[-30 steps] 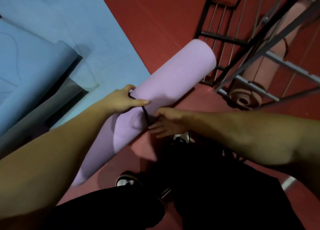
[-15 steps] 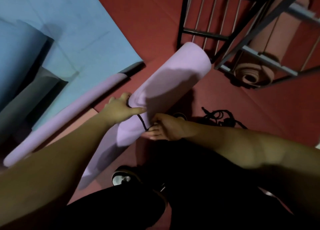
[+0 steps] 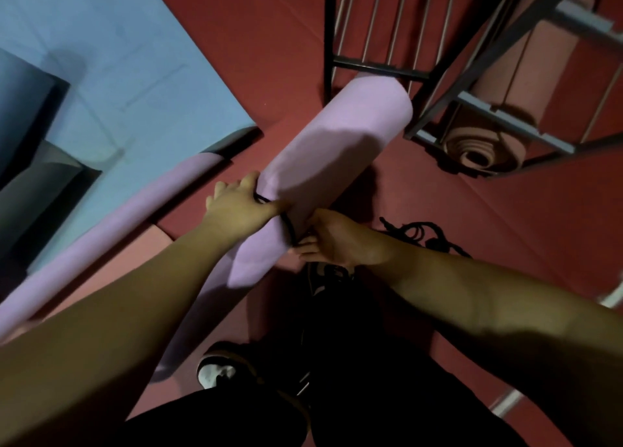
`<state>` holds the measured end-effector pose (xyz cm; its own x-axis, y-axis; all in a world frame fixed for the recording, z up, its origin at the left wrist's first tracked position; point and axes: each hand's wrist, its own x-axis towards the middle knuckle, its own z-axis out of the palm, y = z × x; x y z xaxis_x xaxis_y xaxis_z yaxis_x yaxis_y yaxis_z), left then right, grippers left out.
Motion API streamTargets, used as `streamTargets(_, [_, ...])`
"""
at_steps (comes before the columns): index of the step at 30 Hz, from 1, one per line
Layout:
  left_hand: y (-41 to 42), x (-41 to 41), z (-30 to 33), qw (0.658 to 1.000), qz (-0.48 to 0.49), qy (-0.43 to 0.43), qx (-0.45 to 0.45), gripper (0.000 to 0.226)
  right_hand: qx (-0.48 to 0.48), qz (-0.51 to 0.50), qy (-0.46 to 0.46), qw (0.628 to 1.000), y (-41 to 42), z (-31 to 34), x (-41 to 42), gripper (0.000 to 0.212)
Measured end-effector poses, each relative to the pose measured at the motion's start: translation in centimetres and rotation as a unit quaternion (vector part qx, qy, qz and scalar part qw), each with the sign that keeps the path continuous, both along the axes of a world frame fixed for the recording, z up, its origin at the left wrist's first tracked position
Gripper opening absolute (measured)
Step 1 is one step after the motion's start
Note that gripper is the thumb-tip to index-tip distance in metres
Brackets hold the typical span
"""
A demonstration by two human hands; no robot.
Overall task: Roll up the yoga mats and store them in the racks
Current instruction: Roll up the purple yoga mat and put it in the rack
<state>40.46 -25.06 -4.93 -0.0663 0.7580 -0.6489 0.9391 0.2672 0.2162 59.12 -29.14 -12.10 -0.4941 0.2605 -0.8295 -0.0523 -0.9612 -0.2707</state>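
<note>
A rolled lilac yoga mat (image 3: pixel 323 163) lies slanted in front of me, its far end close to the black metal rack (image 3: pixel 374 65). A thin black strap (image 3: pixel 289 229) runs around the roll's middle. My left hand (image 3: pixel 241 205) grips the roll on its left side, thumb laid over the strap. My right hand (image 3: pixel 332 239) pinches the strap on the roll's right side. A rolled salmon-pink mat (image 3: pixel 488 143) lies on the rack's lower shelf.
A light blue mat (image 3: pixel 128 62) lies flat on the red floor (image 3: pixel 269 35) at left, a second lilac roll (image 3: pixel 101 227) along its edge. A pile of black straps (image 3: pixel 421 235) lies right of my hand. My shoes (image 3: pixel 215 372) and dark trousers fill the bottom.
The view has swung, bringing the rack nearer and the second lilac roll and loose straps into sight. Both hands stay on the roll and the strap.
</note>
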Motion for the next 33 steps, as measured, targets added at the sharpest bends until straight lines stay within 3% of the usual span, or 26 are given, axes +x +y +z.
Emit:
streamTargets(6, [0.9,0.9,-0.5,0.999,0.023,-0.002,0.024,0.088,0.020,-0.009,-0.021,1.000,1.3,-0.2,1.1,0.033])
streamTargets(10, [2.1,2.3,-0.8,0.997,0.017,-0.057,0.041,0.080,0.044,-0.046,-0.060,0.996,2.0,-0.3,2.9,0.031])
streamTargets(12, [2.7,2.9,-0.5,0.991,0.038,-0.125,0.037,0.080,0.057,-0.110,-0.087,0.989,2.5,-0.5,4.1,0.034])
streamTargets(15, [2.8,3.4,0.2,0.964,0.124,-0.233,0.020,0.090,0.074,-0.241,-0.136,0.958,2.5,-1.6,5.5,0.057])
streamTargets(17, [1.7,2.7,-0.3,0.953,0.185,-0.239,-0.005,0.093,0.081,-0.302,-0.148,0.938,1.1,-1.8,5.5,0.054])
streamTargets(21, [-2.7,0.7,-2.5,0.943,0.241,-0.196,-0.117,0.104,0.098,-0.205,-0.166,0.959,-2.8,-1.1,2.9,0.049])
streamTargets(25, [-4.6,0.9,-3.9,0.957,0.213,-0.173,-0.091,0.091,0.176,-0.151,-0.129,0.964,-2.7,-1.5,1.1,0.080])
streamTargets(28, [-4.5,2.0,-3.4,0.978,0.152,-0.135,-0.038,0.098,0.199,-0.146,-0.165,0.955,-2.2,-0.9,0.9,0.110])
streamTargets(33, [-2.5,4.9,-1.9,0.985,0.078,-0.140,0.071,0.096,0.222,-0.289,-0.154,0.919,0.5,0.1,2.7,0.072])
